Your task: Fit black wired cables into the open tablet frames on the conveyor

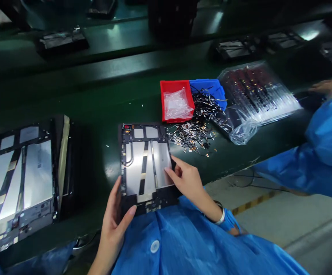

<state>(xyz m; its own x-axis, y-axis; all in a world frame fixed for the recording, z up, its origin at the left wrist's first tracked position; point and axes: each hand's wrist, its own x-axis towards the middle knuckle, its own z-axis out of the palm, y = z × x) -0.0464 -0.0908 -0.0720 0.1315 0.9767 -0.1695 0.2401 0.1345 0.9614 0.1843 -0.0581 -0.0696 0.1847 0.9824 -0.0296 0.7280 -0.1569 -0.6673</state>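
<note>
Opened black-framed tablet (148, 168), silver panels (161, 160) facing up, at edge of green bench (94, 99)

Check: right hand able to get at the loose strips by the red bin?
Likely yes: the right hand holds the flat device, but only bare bench lies between that hand and the loose strips.
</note>
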